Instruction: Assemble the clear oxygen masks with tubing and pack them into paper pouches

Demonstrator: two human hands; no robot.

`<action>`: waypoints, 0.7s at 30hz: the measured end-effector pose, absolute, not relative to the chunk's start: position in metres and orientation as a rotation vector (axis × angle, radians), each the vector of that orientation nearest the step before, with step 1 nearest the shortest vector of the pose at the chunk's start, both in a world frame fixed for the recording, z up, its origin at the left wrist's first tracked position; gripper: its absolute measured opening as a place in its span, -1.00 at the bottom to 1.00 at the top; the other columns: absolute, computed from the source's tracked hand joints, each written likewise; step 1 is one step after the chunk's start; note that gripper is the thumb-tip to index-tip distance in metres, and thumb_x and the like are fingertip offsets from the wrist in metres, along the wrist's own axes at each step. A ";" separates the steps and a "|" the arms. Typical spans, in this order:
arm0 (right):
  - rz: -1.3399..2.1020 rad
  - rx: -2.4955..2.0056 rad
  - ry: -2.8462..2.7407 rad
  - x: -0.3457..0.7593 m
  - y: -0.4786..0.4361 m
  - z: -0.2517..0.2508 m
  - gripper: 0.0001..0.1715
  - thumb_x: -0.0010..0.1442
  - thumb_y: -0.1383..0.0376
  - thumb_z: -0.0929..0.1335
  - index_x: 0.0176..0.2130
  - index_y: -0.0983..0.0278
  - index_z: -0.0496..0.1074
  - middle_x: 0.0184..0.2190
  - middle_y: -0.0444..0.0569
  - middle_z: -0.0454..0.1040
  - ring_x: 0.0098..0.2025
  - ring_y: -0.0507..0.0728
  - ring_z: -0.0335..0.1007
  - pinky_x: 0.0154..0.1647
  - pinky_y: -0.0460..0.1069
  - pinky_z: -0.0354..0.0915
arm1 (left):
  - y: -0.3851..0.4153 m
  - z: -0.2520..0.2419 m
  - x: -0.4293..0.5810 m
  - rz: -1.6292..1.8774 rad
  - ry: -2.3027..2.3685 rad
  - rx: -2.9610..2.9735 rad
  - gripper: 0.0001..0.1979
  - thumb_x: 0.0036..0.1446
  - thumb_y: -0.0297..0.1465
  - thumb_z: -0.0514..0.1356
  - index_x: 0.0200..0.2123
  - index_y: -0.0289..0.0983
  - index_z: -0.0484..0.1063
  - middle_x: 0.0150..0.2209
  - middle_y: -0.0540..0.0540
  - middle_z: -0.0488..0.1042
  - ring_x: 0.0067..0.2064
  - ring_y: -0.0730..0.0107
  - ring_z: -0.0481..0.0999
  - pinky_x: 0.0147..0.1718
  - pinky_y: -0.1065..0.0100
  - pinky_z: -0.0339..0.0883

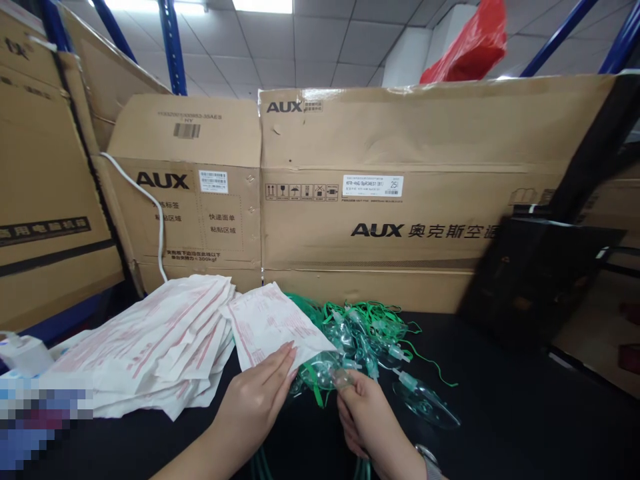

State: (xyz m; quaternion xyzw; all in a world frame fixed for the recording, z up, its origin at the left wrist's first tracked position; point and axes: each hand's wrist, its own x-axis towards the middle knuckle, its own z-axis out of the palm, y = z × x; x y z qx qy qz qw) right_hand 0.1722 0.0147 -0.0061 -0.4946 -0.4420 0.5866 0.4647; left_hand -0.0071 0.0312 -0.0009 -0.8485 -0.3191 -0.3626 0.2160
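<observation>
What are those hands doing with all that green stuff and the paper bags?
The left hand holds a white paper pouch with red print; the right hand pinches a clear mask with a green strap at the pouch's edge. A stack of pouches lies to the left, a tangle of masks and green tubing just behind, all on a black table.

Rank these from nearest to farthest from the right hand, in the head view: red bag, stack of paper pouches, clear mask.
1. Clear mask: held at the right hand fingertips.
2. Stack of paper pouches: on the table, far left, beyond the left hand holding one pouch.
3. Red bag: high up, behind the cardboard boxes.
</observation>
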 end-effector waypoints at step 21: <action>1.217 -1.186 -1.119 0.172 0.022 -0.014 -0.51 -0.07 -0.12 0.28 -0.57 0.22 0.13 -0.84 -0.36 0.03 -0.87 -0.11 -0.15 -0.91 -0.19 -0.15 | 0.027 -0.002 -0.004 -1.121 -0.826 -2.409 -0.64 0.13 -0.59 -0.02 0.03 -0.48 0.22 -0.02 -0.32 0.40 0.03 0.30 0.36 -0.07 0.38 0.36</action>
